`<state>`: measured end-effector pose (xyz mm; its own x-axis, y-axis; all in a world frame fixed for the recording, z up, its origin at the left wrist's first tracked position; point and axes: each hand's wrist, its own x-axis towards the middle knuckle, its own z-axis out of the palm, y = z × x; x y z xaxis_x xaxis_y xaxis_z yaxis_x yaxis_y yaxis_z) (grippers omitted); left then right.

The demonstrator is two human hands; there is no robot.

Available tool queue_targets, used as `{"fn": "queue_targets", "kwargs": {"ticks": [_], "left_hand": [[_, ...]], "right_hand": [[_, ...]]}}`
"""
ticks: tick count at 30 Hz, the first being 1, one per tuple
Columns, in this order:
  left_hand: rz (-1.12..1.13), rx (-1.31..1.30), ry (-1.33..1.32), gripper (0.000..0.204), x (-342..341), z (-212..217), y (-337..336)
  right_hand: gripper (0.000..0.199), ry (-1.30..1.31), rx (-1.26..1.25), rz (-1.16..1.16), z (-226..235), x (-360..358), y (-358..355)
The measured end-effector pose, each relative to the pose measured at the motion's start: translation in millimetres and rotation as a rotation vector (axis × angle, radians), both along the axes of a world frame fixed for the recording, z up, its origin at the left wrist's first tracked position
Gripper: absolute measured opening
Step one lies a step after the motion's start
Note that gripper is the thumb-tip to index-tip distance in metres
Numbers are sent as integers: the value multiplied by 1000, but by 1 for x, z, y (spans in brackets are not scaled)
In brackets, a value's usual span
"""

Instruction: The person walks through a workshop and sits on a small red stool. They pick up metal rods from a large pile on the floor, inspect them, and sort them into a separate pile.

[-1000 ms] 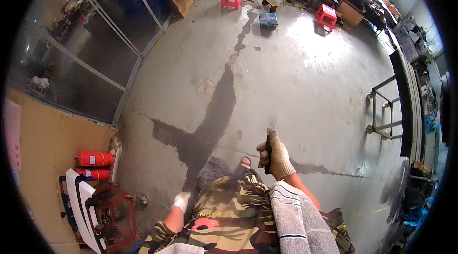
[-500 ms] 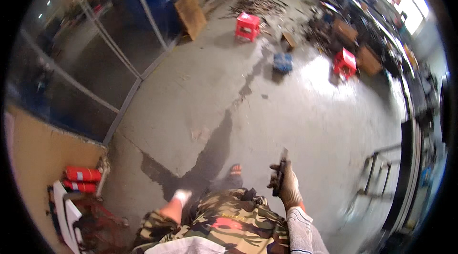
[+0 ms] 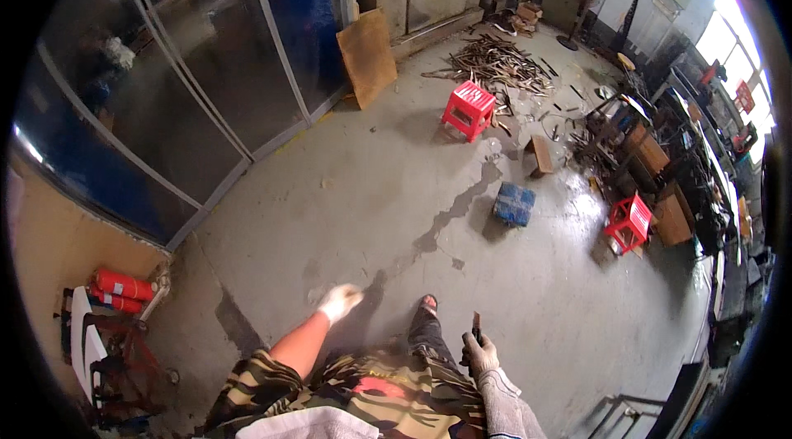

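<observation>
right hand (image 3: pixel 480 354): gloved, fingers curled tight round a small dark tool (image 3: pixel 476 327), held low by the leg
left hand (image 3: pixel 341 301): gloved, blurred, grip can't be told, nothing seen held
floor (image 3: pixel 396 191): red stools (image 3: pixel 469 109) well apart

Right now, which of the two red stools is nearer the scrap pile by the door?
The far stool, just below the scrap pile. The other stool stands to the right, next to the brown boxes.
</observation>
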<state>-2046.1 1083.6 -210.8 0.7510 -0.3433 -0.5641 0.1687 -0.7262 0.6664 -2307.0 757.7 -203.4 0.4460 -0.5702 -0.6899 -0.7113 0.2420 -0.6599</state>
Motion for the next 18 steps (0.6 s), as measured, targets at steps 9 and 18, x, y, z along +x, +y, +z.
{"fn": "queue_targets", "kwargs": {"ticks": [9,18], "left_hand": [[-396,536,-118,33,-76,-110,171],[-40,646,16,33,200,-166,-4]], "right_hand": [[39,86,-89,432,47,305,-198],[28,-55,-132,463,-70,510,-278]]}}
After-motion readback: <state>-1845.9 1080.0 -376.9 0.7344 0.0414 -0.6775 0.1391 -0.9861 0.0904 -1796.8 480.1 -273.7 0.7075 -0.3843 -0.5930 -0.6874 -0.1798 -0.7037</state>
